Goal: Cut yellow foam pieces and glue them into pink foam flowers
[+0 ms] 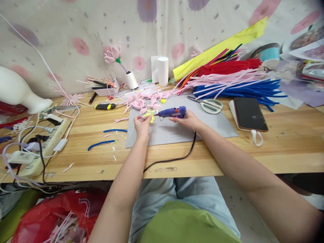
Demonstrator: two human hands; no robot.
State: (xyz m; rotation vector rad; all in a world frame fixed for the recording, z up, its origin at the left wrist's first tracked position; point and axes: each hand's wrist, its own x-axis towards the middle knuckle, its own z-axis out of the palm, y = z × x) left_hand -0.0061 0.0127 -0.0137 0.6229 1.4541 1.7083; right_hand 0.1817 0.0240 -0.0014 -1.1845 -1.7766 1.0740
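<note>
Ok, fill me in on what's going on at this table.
A person's right hand holds a blue glue gun, its nozzle pointed at a small yellow piece held in the left hand. Both hands are over a grey mat. Pink petal-like pieces lie just beyond the left hand, and scissors lie off to the right.

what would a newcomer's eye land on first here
Probably the blue glue gun in the right hand, its nozzle pointing toward the left hand over the grey mat. Next, likely the red bundle and blue bundle of fuzzy stems at the back right. The red bag at lower left is bold too.
</note>
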